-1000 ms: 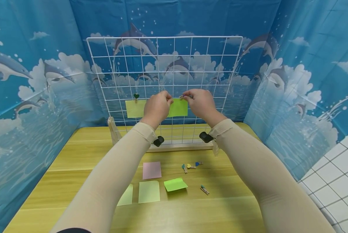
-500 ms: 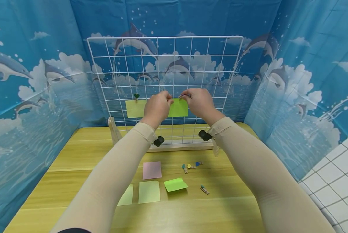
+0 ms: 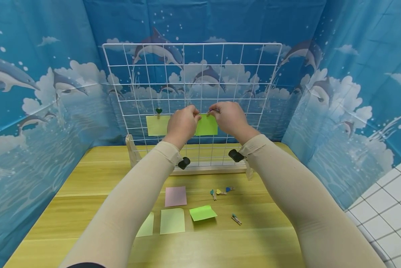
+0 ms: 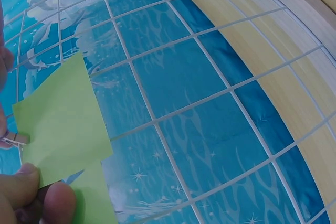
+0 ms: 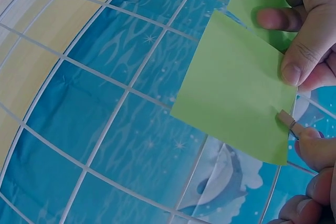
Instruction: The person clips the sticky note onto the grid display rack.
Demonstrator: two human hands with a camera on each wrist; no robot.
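A bright green sticky note (image 3: 207,125) lies against the white wire grid (image 3: 192,44). At its upper left corner, my left hand (image 3: 183,124) pinches it between thumb and fingers. My right hand (image 3: 231,118) pinches a small wooden clothespin (image 5: 291,123), whose tip sits over the note's top edge in the right wrist view. How far the clip grips the wire cannot be told. To the left, a pale yellow sticky note (image 3: 156,126) hangs from a clothespin with a dark green heart (image 3: 158,111); the left hand partly covers that note.
On the wooden table (image 3: 96,178) lie a pink note (image 3: 175,196), a pale yellow note (image 3: 172,221), another partly under the left sleeve (image 3: 146,226), and a curled green note (image 3: 202,213). Several heart clothespins (image 3: 221,192) lie to their right, with one nearer clothespin (image 3: 236,219).
Both hands stay at the green note with almost no movement. The right wrist has shifted very slightly, and the whole head view has moved a little.
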